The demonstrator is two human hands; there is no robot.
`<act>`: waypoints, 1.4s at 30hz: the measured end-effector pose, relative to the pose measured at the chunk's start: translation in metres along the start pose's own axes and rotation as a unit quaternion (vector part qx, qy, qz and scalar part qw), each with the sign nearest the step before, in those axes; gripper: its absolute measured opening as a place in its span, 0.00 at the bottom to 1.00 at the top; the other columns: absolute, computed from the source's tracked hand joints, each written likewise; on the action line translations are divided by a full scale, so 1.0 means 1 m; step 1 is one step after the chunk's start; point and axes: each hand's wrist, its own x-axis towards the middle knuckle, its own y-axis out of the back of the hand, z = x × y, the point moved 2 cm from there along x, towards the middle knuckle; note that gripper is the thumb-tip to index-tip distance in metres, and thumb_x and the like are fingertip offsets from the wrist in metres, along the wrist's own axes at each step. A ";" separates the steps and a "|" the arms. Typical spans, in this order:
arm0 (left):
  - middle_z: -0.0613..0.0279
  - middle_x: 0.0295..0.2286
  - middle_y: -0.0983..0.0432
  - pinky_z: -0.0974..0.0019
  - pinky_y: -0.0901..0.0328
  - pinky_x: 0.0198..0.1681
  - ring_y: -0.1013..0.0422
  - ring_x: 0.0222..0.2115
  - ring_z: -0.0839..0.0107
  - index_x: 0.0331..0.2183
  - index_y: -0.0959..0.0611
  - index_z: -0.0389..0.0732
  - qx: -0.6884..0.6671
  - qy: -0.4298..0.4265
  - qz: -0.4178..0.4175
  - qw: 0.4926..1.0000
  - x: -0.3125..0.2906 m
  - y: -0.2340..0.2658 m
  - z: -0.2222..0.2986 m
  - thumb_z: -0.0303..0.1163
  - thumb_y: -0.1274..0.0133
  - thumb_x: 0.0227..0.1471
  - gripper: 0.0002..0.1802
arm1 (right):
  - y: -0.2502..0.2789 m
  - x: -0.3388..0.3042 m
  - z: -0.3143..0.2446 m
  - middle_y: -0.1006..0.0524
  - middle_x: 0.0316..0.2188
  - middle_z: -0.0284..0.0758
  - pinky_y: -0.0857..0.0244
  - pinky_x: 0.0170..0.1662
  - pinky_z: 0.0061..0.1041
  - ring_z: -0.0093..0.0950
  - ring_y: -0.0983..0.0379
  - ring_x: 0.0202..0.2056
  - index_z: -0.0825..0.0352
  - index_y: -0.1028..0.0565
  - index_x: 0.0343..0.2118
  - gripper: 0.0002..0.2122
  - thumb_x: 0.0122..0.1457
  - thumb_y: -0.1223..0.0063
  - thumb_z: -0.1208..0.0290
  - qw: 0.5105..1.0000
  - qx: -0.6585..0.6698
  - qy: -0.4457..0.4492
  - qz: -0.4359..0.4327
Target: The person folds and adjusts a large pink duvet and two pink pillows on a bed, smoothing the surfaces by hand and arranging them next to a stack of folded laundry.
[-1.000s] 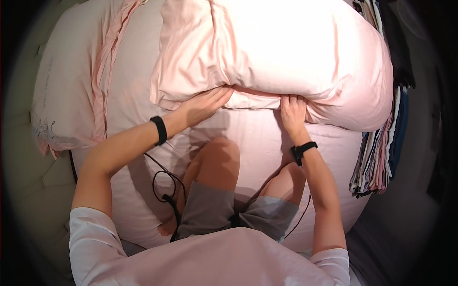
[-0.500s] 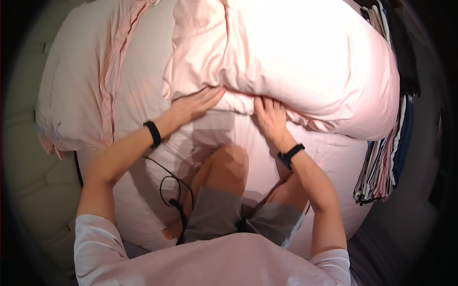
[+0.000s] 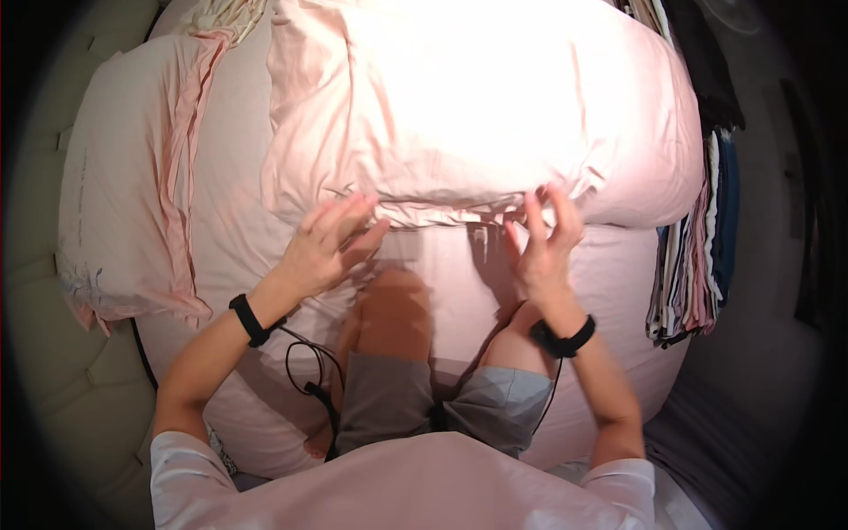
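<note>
A thick pink quilt (image 3: 459,132), folded into a plump bundle, lies across the bed in front of me. Its near edge is wrinkled and runs sideways between my hands. At the left end of that edge is my left hand (image 3: 331,243), fingers spread and curved, holding nothing. My right hand (image 3: 546,243) is near the right part of the same edge, fingers apart and pointing up, also holding nothing. Whether the fingertips of either hand brush the fabric, I cannot tell. Beneath everything is a pink bed sheet (image 3: 455,300).
A pink pillow (image 3: 119,194) with a ruffled border lies at the left, beside a pale tufted headboard (image 3: 40,230). Folded clothes (image 3: 685,265) are stacked at the right edge of the bed. A black cable (image 3: 300,349) loops by my bent legs.
Both hands have come off the quilt's near edge, moved apart and drawn back, with fingers opening. The quilt's edge now lies straighter. In the picture, the quilt sits farther left.
</note>
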 end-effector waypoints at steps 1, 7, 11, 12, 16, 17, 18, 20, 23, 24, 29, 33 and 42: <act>0.50 0.60 0.40 0.53 0.47 0.61 0.40 0.58 0.52 0.56 0.26 0.43 0.084 -0.021 0.055 0.995 0.009 0.008 0.008 0.22 0.47 0.44 0.33 | 0.004 0.012 0.007 0.37 0.58 0.51 0.42 0.55 0.43 0.46 0.38 0.56 0.64 0.33 0.59 0.31 0.48 0.40 0.79 0.999 -0.015 0.033 0.001; 0.44 0.58 0.39 0.51 0.48 0.62 0.41 0.59 0.51 0.58 0.31 0.43 0.186 0.020 0.004 0.982 0.134 -0.027 0.023 0.27 0.47 0.44 0.36 | -0.049 0.067 0.039 0.34 0.54 0.50 0.44 0.59 0.43 0.45 0.37 0.55 0.69 0.40 0.62 0.32 0.51 0.50 0.73 0.975 -0.133 0.108 -0.143; 0.44 0.51 0.34 0.51 0.42 0.55 0.36 0.52 0.51 0.52 0.29 0.34 0.166 0.074 -0.095 0.979 0.153 -0.049 0.001 0.28 0.46 0.43 0.31 | -0.073 0.078 0.057 0.32 0.32 0.37 0.35 0.42 0.30 0.33 0.33 0.36 0.67 0.29 0.40 0.13 0.50 0.50 0.73 0.981 -0.064 0.131 -0.125; 0.44 0.49 0.33 0.52 0.40 0.53 0.35 0.50 0.51 0.50 0.29 0.32 0.119 0.111 -0.209 0.964 0.155 -0.054 -0.002 0.29 0.46 0.43 0.30 | -0.076 0.075 0.059 0.33 0.30 0.36 0.35 0.41 0.30 0.32 0.34 0.35 0.66 0.30 0.36 0.10 0.50 0.50 0.73 0.984 -0.030 0.139 -0.109; 0.42 0.45 0.31 0.48 0.40 0.53 0.34 0.47 0.49 0.48 0.28 0.31 0.121 0.112 -0.242 0.956 0.149 -0.049 0.006 0.30 0.46 0.43 0.28 | -0.063 0.071 0.054 0.33 0.30 0.36 0.35 0.41 0.30 0.33 0.33 0.34 0.66 0.30 0.35 0.09 0.50 0.50 0.73 0.988 0.011 0.134 -0.081; 0.42 0.47 0.32 0.47 0.41 0.54 0.35 0.49 0.48 0.48 0.28 0.31 0.159 0.115 -0.150 0.969 0.142 -0.047 0.018 0.29 0.46 0.43 0.28 | -0.051 0.065 0.060 0.31 0.38 0.40 0.35 0.48 0.34 0.38 0.32 0.44 0.67 0.29 0.43 0.16 0.51 0.46 0.71 0.985 0.035 0.112 -0.125; 0.41 0.48 0.32 0.46 0.43 0.56 0.36 0.51 0.48 0.49 0.28 0.31 0.198 0.117 -0.053 0.972 0.139 -0.039 0.029 0.27 0.46 0.42 0.29 | -0.025 0.068 0.063 0.31 0.38 0.40 0.35 0.48 0.34 0.38 0.32 0.44 0.67 0.29 0.43 0.16 0.51 0.46 0.71 0.985 0.030 0.111 -0.125; 0.38 0.51 0.34 0.43 0.46 0.59 0.38 0.54 0.45 0.51 0.30 0.31 0.211 0.124 -0.046 0.968 0.146 -0.035 0.047 0.25 0.46 0.41 0.31 | 0.025 0.061 0.080 0.35 0.54 0.45 0.43 0.59 0.43 0.43 0.40 0.58 0.63 0.34 0.57 0.30 0.48 0.38 0.71 0.987 -0.013 0.067 -0.149; 0.38 0.53 0.38 0.45 0.48 0.61 0.42 0.57 0.46 0.57 0.34 0.35 0.210 0.055 -0.014 0.976 0.159 -0.047 0.059 0.31 0.34 0.30 0.49 | 0.050 0.034 0.129 0.48 0.66 0.49 0.59 0.67 0.50 0.45 0.51 0.66 0.52 0.43 0.66 0.46 0.41 0.33 0.77 0.968 -0.063 -0.002 -0.243; 0.38 0.53 0.38 0.45 0.48 0.61 0.42 0.57 0.46 0.57 0.34 0.35 0.213 0.058 -0.015 0.975 0.165 -0.052 0.058 0.31 0.34 0.30 0.49 | 0.048 0.032 0.140 0.47 0.66 0.48 0.59 0.66 0.50 0.46 0.52 0.66 0.54 0.43 0.67 0.47 0.38 0.34 0.77 0.953 -0.117 0.034 -0.276; 0.47 0.42 0.32 0.57 0.39 0.47 0.34 0.43 0.54 0.44 0.27 0.35 0.199 0.055 -0.046 0.977 0.178 -0.083 0.031 0.31 0.42 0.34 0.30 | -0.005 0.036 0.177 0.29 0.40 0.40 0.38 0.51 0.36 0.37 0.31 0.43 0.66 0.28 0.44 0.18 0.46 0.46 0.76 0.982 -0.061 0.133 -0.121; 0.51 0.39 0.30 0.61 0.37 0.44 0.32 0.39 0.57 0.40 0.26 0.35 0.205 0.046 -0.081 0.974 0.173 -0.092 0.007 0.30 0.42 0.35 0.25 | -0.035 0.035 0.168 0.33 0.26 0.34 0.37 0.35 0.30 0.32 0.34 0.30 0.65 0.31 0.27 0.05 0.46 0.50 0.76 0.991 -0.041 0.119 -0.047; 0.38 0.50 0.33 0.44 0.43 0.55 0.35 0.51 0.49 0.51 0.29 0.31 0.161 0.032 0.000 0.986 0.212 -0.102 0.095 0.29 0.47 0.43 0.31 | 0.012 0.030 0.141 0.36 0.55 0.51 0.48 0.62 0.47 0.47 0.42 0.57 0.64 0.37 0.61 0.39 0.39 0.37 0.74 0.979 -0.049 0.064 -0.186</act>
